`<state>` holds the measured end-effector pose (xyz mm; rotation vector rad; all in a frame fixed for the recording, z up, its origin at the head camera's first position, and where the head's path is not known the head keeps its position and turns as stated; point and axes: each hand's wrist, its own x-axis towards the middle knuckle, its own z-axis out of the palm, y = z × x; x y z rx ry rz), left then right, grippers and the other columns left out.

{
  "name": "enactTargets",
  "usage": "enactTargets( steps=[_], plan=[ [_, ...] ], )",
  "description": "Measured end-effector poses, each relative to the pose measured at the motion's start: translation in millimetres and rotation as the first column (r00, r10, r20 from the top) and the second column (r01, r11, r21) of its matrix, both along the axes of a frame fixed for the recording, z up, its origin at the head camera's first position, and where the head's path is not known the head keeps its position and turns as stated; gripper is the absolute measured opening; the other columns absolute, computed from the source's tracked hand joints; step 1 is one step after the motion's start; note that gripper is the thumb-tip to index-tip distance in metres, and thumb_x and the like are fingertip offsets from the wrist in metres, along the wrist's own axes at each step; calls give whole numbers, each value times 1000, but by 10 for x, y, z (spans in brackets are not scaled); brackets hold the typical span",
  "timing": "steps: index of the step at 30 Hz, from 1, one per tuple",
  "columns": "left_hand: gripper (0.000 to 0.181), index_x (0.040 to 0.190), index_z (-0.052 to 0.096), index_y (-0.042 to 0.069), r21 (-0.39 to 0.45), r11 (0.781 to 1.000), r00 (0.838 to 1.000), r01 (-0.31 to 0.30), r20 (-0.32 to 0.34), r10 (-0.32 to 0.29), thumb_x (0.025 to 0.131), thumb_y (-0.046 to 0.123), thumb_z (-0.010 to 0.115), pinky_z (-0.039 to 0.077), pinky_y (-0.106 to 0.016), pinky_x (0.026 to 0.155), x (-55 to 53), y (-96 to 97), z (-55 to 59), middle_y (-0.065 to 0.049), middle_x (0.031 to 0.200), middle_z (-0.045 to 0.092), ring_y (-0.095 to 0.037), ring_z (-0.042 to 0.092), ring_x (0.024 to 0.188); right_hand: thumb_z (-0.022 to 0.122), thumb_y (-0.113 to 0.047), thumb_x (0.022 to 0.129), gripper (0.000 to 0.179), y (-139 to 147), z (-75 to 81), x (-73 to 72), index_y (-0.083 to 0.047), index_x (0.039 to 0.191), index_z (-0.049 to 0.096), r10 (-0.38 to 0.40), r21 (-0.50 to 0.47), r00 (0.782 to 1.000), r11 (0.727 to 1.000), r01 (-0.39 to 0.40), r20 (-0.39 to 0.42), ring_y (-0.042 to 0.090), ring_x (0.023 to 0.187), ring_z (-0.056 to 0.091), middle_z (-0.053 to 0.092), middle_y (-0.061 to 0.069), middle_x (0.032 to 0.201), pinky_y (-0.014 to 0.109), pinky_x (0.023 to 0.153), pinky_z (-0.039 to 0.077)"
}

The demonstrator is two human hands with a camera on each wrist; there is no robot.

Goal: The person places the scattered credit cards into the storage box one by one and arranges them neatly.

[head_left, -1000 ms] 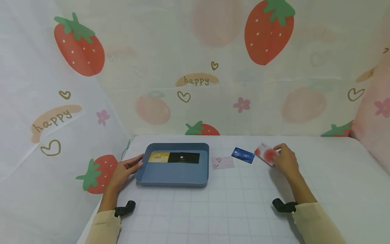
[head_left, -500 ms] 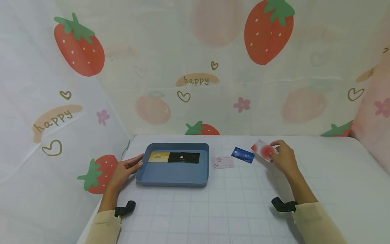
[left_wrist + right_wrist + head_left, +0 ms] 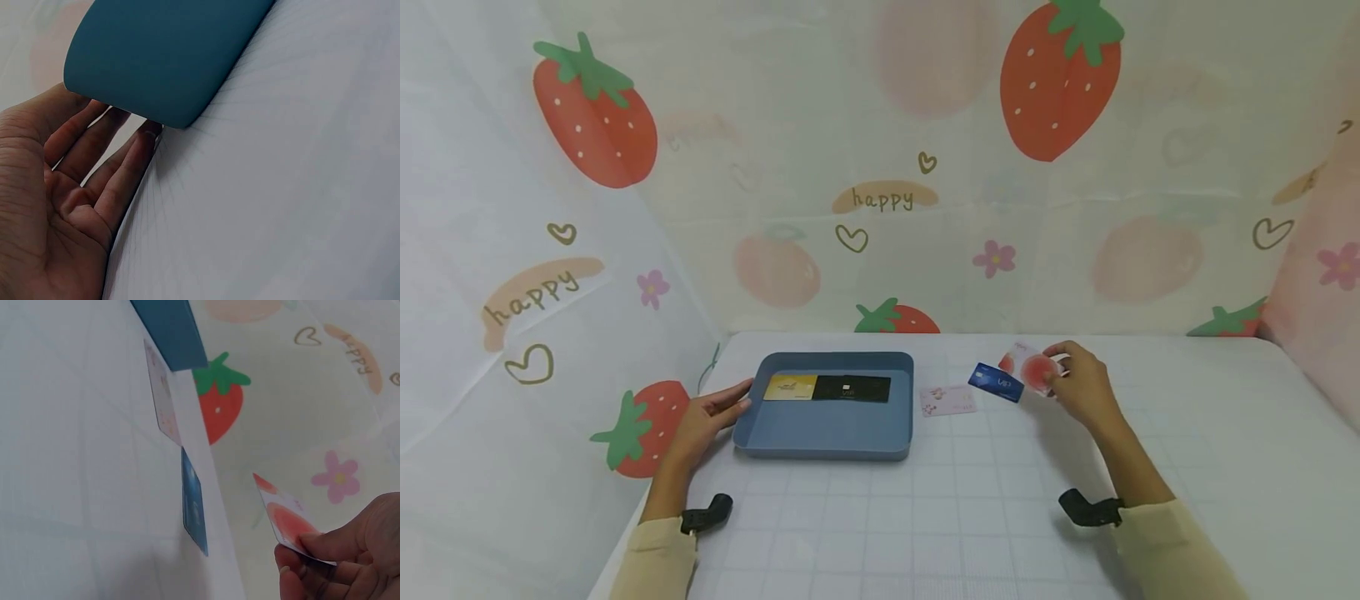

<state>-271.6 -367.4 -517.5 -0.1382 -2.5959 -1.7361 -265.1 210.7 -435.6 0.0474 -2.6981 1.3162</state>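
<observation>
My right hand pinches a white card with red peach-like prints between thumb and fingers. In the right wrist view that card is held up off the table, tilted. A blue VIP card lies on the table just left of it, partly overlapped in the head view. Farther left lies a pale pink card. With fingers extended, my left hand touches the left side of a blue-grey tray. Inside the tray, a gold card and a black card lie side by side along the back.
The table has a white cloth with a faint grid. Behind it hangs a curtain printed with strawberries, hearts and flowers, which continues along the left side.
My right hand has raised the peach-print card and carried it left, to the edge of the blue card. The left hand stays at the tray.
</observation>
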Motion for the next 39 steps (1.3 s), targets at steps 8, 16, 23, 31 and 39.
enactTargets(
  steps=[8, 16, 23, 31, 39],
  plan=[
    [54, 146, 57, 17, -11, 1000, 1000, -12, 12, 12, 97, 36, 70, 50, -15, 92, 52, -2, -11, -6, 148, 54, 2, 57, 122, 61, 7, 93, 31, -107, 2, 29, 10, 123, 56, 45, -12, 999, 999, -45, 7, 24, 70, 66, 70, 28, 96, 28, 58, 55],
    [52, 149, 53, 10, -21, 1000, 1000, 2, 23, -1, 101, 26, 66, 49, -14, 92, 169, 60, 187, -11, 150, 51, 2, 57, 122, 63, 2, 95, 30, -263, -12, 4, 6, 124, 57, 84, 12, 996, 996, -84, 23, 23, 71, 67, 70, 26, 100, 30, 61, 54],
    [52, 149, 53, 12, -36, 999, 1000, -4, 29, 5, 100, 28, 66, 49, -15, 93, 138, 55, 205, -9, 150, 52, -17, 56, 132, 63, 3, 94, 29, -396, -17, 28, 6, 123, 58, 117, 1, 993, 993, -117, 20, 23, 68, 66, 71, 22, 94, 31, 61, 54],
    [57, 147, 56, 19, -25, 1000, 1000, -3, -5, 3, 96, 40, 70, 50, -16, 93, 1, -48, -1, -4, 148, 55, -12, 57, 130, 65, 2, 95, 29, -541, 42, 123, 4, 123, 58, 158, 4, 987, 987, -158, 8, 21, 65, 64, 71, 15, 85, 32, 62, 54],
    [56, 147, 56, 21, -45, 999, 1000, -10, 7, 10, 96, 41, 70, 50, -18, 94, -20, -39, -24, -3, 148, 56, -19, 55, 133, 67, 1, 95, 29, -738, 74, 253, 2, 123, 60, 202, -3, 979, 979, -202, -5, 28, 69, 66, 71, 14, 90, 33, 64, 55]
  ],
)
